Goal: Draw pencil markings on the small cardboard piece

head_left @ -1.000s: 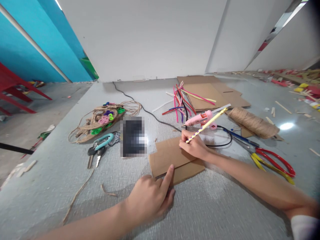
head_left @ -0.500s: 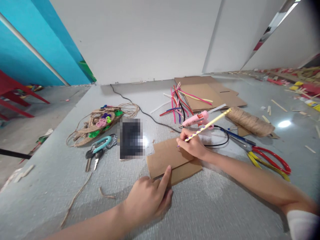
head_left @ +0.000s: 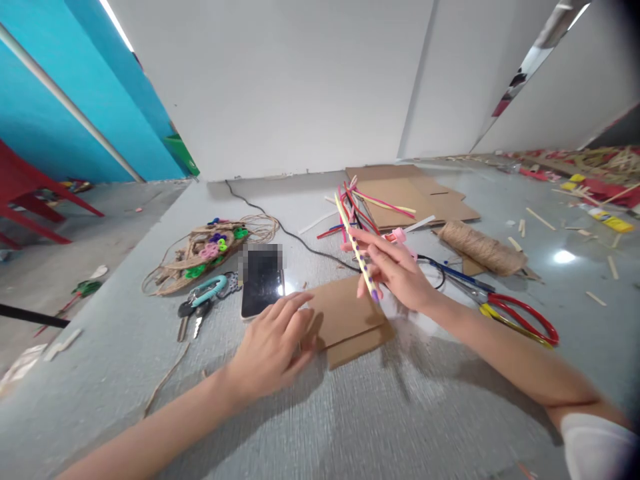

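My right hand [head_left: 395,270] holds a yellow pencil [head_left: 357,248] with purple dots, raised above the right part of a cardboard piece [head_left: 345,310]. The pencil slants between the fingers, its purple end pointing down toward me. A second cardboard strip [head_left: 361,347] shows along the near edge, under the first piece. My left hand [head_left: 275,340] rests over the left end of the cardboard, fingers bent and apart, covering that end. Just beyond its knuckles lies a phone [head_left: 263,283]. Behind my right hand a pink glue gun [head_left: 399,235] is partly hidden.
Scissors [head_left: 520,317] and a twine roll [head_left: 483,247] lie at right. Pipe cleaners [head_left: 345,213] sit by larger cardboard [head_left: 425,187] at the back. Keys [head_left: 197,313] and a twine craft with colourful loops [head_left: 200,257] are at left. A black cord [head_left: 305,237] crosses the table.
My right hand has lifted the pencil off the cardboard and tipped it over. My left hand has moved left from pointing at the near edge to the cardboard's left end.
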{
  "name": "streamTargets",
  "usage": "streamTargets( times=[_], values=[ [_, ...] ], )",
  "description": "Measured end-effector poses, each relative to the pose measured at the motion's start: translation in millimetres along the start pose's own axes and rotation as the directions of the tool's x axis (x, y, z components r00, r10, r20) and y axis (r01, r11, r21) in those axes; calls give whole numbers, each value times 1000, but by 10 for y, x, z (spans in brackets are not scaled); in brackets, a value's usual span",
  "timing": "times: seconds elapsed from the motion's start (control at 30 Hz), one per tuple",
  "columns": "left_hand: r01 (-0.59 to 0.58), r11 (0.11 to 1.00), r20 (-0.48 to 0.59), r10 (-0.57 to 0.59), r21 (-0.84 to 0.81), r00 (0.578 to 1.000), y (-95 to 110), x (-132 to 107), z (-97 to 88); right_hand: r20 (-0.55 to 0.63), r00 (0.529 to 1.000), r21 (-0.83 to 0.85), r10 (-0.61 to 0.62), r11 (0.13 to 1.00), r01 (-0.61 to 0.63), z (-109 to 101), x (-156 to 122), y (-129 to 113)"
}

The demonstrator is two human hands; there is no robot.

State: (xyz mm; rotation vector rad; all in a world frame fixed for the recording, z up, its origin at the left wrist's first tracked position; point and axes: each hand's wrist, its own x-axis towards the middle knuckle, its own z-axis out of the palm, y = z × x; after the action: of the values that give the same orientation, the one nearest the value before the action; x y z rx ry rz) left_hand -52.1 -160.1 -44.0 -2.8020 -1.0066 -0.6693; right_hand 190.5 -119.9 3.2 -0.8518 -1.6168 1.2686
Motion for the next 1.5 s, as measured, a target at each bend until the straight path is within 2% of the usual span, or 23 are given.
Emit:
streamTargets(
  times=[0.07, 0.13, 0.27, 0.37, 0.43, 0.5, 0.6, 0.67, 0.73, 0.83, 0.93, 1.03, 1.1, 1.2, 1.27, 1.5],
  values=[
    [-4, 998, 96, 11, -70, 995, -19, 5, -6, 31, 999, 102, 40, 994, -43, -17, -9, -71],
    [-4, 994, 176, 22, -105, 984, 13, -3, -22, -4, 999, 103, 45, 994, -45, -25, -18, -125],
    [15, 997, 262, 7, -80, 965, 142, -17, -73, -122, 992, -109, 20, 993, -34, -28, -16, -166],
    [56, 991, 299, -17, -121, 954, 214, -18, -92, -156, 987, -301, -44, 954, -5, -24, -12, -150],
    [65, 980, 311, -3, -190, 950, 230, -23, -83, -138, 987, -393, -77, 919, 17, -12, -16, -120],
    [62, 971, 279, 5, -230, 960, 228, -36, -57, -96, 990, -482, -107, 875, 48, 6, -22, -77],
    [81, 978, 211, -39, -191, 977, 225, -57, -15, -30, 986, -614, -166, 781, 113, 27, -19, -6],
    [104, 979, 211, -66, -173, 975, 248, -67, -10, -4, 983, -672, -182, 728, 132, 20, -8, 32],
    [114, 975, 226, -70, -189, 972, 295, -75, -27, 24, 991, -721, -133, 684, 109, -1, 5, 57],
    [84, 958, 260, -10, -275, 966, 380, -91, -56, 84, 996, -792, 40, 609, 42, -39, 16, 83],
    [11, 937, 281, 93, -348, 955, 426, -111, -44, 192, 963, -826, 190, 561, 54, -59, 17, 112],
    [-118, 930, 280, 223, -347, 934, 420, -126, 2, 298, 906, -814, 300, 575, 78, -61, 21, 141],
    [-149, 930, 279, 249, -335, 927, 406, -136, 33, 308, 898, -786, 315, 616, 54, -60, 27, 157],
    [-68, 947, 292, 164, -312, 942, 396, -156, 65, 281, 920, -734, 275, 679, 21, -60, 37, 191],
    [-26, 952, 301, 123, -305, 946, 395, -169, 78, 264, 936, -725, 232, 688, 35, -60, 43, 228],
    [-86, 958, 283, 165, -272, 945, 393, -187, 91, 250, 968, -745, 30, 645, 173, 36, -35, 395]
  ],
)
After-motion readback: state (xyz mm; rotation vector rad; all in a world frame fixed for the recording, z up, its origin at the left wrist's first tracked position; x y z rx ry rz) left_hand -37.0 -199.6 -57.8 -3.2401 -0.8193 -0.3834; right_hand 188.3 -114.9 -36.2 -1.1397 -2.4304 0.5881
